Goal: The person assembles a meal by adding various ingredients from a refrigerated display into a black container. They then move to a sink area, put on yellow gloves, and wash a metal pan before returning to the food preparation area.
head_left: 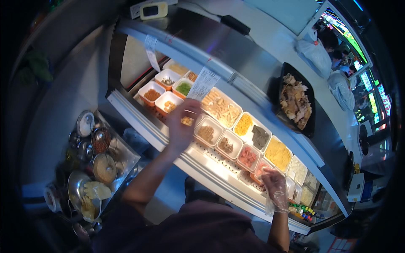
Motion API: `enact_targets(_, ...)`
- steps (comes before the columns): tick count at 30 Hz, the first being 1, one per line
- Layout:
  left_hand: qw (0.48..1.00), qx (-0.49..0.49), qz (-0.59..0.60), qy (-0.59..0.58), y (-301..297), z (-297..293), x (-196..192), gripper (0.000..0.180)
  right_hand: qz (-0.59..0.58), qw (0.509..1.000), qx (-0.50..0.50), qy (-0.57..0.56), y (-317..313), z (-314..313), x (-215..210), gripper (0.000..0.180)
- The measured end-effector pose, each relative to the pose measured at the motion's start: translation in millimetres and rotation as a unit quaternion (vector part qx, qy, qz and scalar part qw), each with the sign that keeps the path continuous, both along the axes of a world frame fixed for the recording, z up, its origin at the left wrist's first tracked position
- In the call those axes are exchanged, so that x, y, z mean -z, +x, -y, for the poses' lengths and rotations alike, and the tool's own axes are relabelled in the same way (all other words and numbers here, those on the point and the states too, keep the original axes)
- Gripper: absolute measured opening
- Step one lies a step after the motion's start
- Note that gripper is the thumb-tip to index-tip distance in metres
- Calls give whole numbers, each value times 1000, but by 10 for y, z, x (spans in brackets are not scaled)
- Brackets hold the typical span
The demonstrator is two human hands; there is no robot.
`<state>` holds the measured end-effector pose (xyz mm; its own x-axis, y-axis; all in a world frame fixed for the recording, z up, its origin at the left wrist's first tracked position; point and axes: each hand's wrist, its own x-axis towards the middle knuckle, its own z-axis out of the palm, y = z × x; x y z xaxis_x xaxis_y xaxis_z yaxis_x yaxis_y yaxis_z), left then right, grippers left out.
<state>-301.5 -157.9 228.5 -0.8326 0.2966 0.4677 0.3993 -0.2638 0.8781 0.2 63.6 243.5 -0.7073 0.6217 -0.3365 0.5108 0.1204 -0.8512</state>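
Overhead, a person leans over a refrigerated topping counter (219,168), a long steel case whose lit well runs diagonally from upper left to lower right and is filled with rows of small white and orange plastic tubs. The left hand (180,122) is bare and raised above the upper-left part of the well, palm down and fingers partly curled; it reaches toward a white paper order slip (203,83) that hangs from the counter's upper rail, thumb and forefinger close to the slip's lower edge. Whether they actually pinch the paper cannot be told. Just under that hand sits a tub of pale cubes (187,121), with a tub of brown pieces (206,133) beside it.

The right hand (273,184) wears a loose clear plastic glove and is down at the lower-right stretch of the well, fingers bent into a tub of pink pieces (263,166); what it grips, if anything, is hidden by the glove. A second slip (152,51) hangs farther up the rail. On the counter's top shelf, to the right, rests a black tray of shredded cooked food (295,100). Left of the counter, lower down, stands a steel side table (126,157) crowded with metal bowls of seasoning (100,145). Squeeze bottles (301,211) cluster at the counter's lower-right end.
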Motion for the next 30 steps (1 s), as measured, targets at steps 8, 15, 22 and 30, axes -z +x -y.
enact_targets(8,992,113,-3,-48,500,-1301,-1105,32,-18,999,-9,32,-25,-109,172,30)
enact_targets(15,964,230,107,-72,399,-1187,-1234,22,12,1000,2,23,23,-5,224,30)
enact_targets(22,893,381,229,-67,438,-829,-1400,19,41,999,6,20,-37,-11,204,31)
enact_targets(30,816,475,325,-44,464,83,-992,17,65,996,2,54,1,-88,441,31)
